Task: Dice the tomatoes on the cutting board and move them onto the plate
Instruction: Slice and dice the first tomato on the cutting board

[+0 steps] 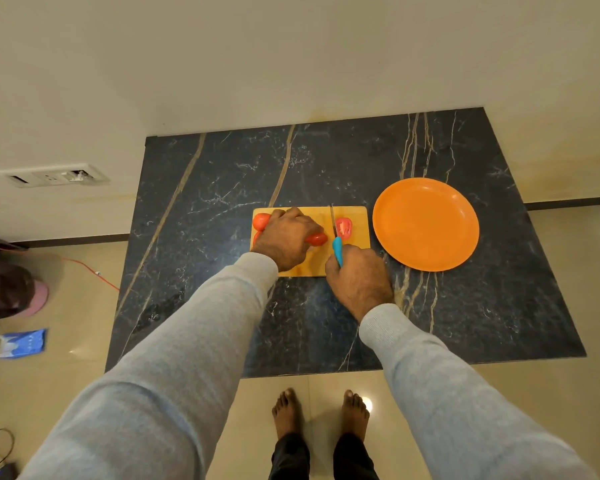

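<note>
Grey sleeves [194, 341] up front. Right hand [359, 278] grips blue-handled knife [336, 249], blade down on cutting board [359, 216]. Left hand [284, 237] curls over tomato [316, 239], left of the blade. Cut tomato piece [343, 227] lies right of the blade. Orange plate [426, 223] just beside board, on dark surface [222, 174].

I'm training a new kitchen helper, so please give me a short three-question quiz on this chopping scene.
1. True or false: the orange plate holds tomato pieces.
2. The right hand grips: A a spoon, B the blue-handled knife, C the plate.
3. Fill in: the cut tomato half lies on the cutting board between the knife blade and the ____.
Key: 1 false; 2 B; 3 plate.
</note>
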Demonstrator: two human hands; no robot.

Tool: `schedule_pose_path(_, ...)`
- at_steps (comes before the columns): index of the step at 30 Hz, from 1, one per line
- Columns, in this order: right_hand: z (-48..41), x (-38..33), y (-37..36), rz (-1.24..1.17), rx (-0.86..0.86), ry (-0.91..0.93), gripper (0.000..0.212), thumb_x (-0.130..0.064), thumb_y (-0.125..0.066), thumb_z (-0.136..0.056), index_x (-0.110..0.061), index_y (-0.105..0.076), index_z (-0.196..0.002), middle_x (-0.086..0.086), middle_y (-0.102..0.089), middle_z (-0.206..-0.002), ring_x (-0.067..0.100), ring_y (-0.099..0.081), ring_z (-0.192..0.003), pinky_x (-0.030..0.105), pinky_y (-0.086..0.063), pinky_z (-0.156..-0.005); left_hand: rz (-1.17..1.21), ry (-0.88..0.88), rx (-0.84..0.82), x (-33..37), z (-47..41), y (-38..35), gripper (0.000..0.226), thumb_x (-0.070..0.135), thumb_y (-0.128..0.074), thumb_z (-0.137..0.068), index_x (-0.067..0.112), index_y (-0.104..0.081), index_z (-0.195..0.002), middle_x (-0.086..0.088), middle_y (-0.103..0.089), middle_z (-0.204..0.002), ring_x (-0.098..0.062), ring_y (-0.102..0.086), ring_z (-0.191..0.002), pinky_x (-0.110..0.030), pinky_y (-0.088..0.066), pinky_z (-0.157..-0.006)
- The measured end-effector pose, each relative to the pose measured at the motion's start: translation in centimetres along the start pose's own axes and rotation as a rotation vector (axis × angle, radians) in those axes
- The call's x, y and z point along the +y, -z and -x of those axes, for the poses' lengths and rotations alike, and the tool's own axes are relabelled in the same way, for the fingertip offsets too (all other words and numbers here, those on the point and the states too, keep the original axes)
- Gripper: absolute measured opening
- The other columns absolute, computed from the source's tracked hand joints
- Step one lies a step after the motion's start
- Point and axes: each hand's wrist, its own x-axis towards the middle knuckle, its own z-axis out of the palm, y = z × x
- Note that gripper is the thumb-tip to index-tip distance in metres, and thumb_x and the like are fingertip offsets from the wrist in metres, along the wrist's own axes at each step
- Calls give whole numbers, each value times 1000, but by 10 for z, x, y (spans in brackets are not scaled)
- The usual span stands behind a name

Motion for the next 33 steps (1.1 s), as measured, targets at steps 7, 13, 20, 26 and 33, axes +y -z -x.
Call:
schedule_pose_path(7, 13, 3, -24, 35, -85, 6, 39, -47, -45, -100, -14, -63, -108, 9, -66, -92, 30, -66, -84, 41, -58, -71, 145, 89, 39, -3, 12, -15, 51, 40, -68, -98, 23, -59, -146, 0, -63, -144, -26, -54, -132, -42, -41, -117)
schedule_pose_path(13, 20, 12, -34, 76, -76, 64, 41, -48, -39, -103, -15, -58, -118, 7, -67, -88, 27, -66, -79, 36, -52, -63, 212, 133, 74, -4, 13, -21, 37, 38, -64, -102, 25, -69, -136, 3, -70, -135, -22, -62, -127, -42, -46, -115)
schedule_pose_path(20, 21, 13, -33, 37, -30, 36, 42, -50, -39, -103, -17, -59, -118, 5, -65, -84, 24, -65, -73, 36, -58, -63, 218, 113, 88, -1, 13, -21, 38, 41, -57, -105, 27, -68, -139, 3, -64, -144, -23, -58, -133, -44, -44, -117)
schedule_pose_path(26, 25, 4, -40, 27, -39, 56, 41, -51, -39, -103, -17, -59, -114, 6, -66, -84, 25, -64, -74, 37, -57, -66, 182, 19, 102, 1, 17, -20, 38, 32, -57, -106, 18, -68, -139, -3, -65, -145, -26, -58, -134, -39, -40, -117)
schedule_pose_path(33, -1, -11, -35, 69, -75, 21, 38, -47, -46, -102, -14, -62, -111, 7, -64, -92, 27, -63, -84, 35, -51, -68, 193, 47, 80, 5, 12, -17, 37, 34, -52, -108, 19, -68, -138, 0, -67, -142, -22, -60, -131, -39, -44, -117)
